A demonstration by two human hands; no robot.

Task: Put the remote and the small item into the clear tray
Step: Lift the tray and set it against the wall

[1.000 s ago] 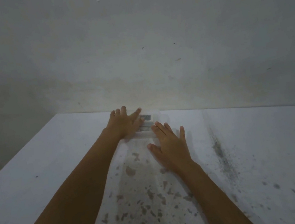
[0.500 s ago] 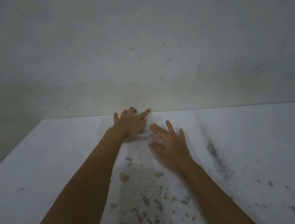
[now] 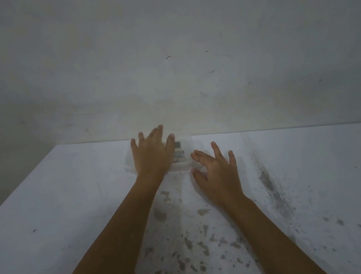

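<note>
At the far edge of the table [image 3: 70, 227], against the wall, sits the clear tray [image 3: 194, 145]. The remote [image 3: 179, 152] lies inside it, long axis running away from the person. The left hand [image 3: 152, 154] hovers over the tray, fingers [image 3: 158, 132] spread and holding nothing; the right hand [image 3: 219, 173], also spread and empty, is just beside its near right corner. The small item I cannot make out.

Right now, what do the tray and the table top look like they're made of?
Tray: probably thin clear plastic, glossy; the wall line and table show through its sides, and the rounded corners look moulded.
Table: a hard, matte white surface, perhaps painted or laminated; dark flecks and smears mark it, and whether that is wear or dirt I cannot tell. The picture is dim, so both are guesses.
</note>
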